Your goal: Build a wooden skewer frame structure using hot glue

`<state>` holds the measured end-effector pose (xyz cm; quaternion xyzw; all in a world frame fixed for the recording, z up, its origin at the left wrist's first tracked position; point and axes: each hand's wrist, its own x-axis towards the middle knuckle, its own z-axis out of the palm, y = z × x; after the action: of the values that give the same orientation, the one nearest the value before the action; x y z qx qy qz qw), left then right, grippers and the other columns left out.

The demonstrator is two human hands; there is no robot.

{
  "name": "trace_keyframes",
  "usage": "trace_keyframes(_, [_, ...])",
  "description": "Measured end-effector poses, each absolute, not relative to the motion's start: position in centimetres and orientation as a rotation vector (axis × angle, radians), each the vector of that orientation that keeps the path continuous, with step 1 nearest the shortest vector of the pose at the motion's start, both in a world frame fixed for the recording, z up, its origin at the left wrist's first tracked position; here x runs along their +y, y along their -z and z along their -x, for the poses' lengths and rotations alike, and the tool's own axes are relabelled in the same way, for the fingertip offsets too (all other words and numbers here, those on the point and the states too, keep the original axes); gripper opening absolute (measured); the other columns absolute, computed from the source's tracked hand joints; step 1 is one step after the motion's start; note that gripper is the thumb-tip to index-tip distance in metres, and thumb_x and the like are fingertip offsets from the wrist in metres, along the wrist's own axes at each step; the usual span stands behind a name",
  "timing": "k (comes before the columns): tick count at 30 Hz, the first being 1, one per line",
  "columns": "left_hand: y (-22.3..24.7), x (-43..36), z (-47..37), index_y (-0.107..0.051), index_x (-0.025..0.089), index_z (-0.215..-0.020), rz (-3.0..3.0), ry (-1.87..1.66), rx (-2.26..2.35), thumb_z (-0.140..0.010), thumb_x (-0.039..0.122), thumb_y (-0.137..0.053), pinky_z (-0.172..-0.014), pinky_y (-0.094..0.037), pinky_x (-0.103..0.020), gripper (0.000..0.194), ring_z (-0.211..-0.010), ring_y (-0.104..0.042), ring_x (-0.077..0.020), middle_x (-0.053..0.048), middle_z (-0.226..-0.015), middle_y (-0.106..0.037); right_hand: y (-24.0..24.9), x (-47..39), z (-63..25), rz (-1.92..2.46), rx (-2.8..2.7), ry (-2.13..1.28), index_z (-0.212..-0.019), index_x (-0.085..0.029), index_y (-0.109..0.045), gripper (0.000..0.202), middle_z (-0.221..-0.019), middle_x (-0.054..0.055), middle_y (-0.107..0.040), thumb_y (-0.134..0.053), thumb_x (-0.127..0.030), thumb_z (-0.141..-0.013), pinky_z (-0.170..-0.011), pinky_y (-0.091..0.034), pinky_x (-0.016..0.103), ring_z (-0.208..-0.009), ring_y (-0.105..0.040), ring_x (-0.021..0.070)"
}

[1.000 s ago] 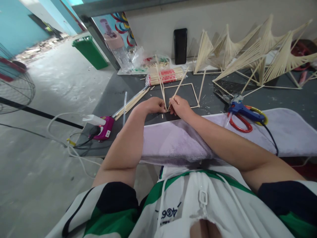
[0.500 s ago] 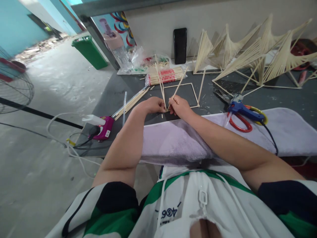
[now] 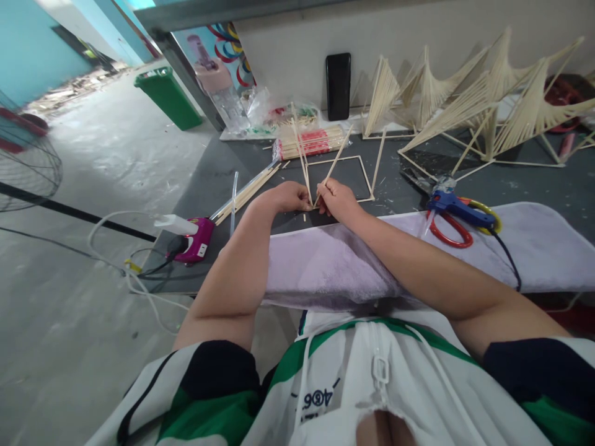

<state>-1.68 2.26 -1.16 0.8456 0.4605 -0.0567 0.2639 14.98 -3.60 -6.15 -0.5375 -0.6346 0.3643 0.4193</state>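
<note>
A square frame of thin sticks (image 3: 365, 175) lies on the dark table, with sticks rising from its corners. At its near left corner, my left hand (image 3: 294, 197) is closed, its fingertips pinching the foot of the upright sticks (image 3: 301, 148). Just to the right, my right hand (image 3: 335, 197) pinches a slanted stick (image 3: 341, 147) low down, and that stick's lower end meets the same corner. Another stick (image 3: 379, 162) stands at the near right corner. My fingers hide the joint itself.
A blue glue gun (image 3: 458, 207) and red-handled scissors (image 3: 447, 230) lie right on a lilac cloth (image 3: 320, 263). Finished stick models (image 3: 488, 105) stand behind. Left are loose sticks (image 3: 253, 193) and a magenta power strip (image 3: 199, 238). A phone (image 3: 338, 87) leans at the back.
</note>
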Motion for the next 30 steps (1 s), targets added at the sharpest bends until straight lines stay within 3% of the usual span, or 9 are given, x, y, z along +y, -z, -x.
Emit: trace_keyframes(30, [1.59, 2.45, 1.68, -0.061, 0.017, -0.068, -2.24, 0.123, 1.249, -0.068, 0.029, -0.067, -0.063, -0.034, -0.026, 0.014, -0.064, -0.049, -0.0115, 0.002, -0.063, -0.056, 5.93, -3.92, -14.84, 1.317, -1.546, -0.936, -0.081, -0.023, -0.049, 0.021, -0.056, -0.006, -0.058, -0.044, -0.031, -0.099, -0.043, -0.04, 0.02, -0.043, -0.054, 0.009])
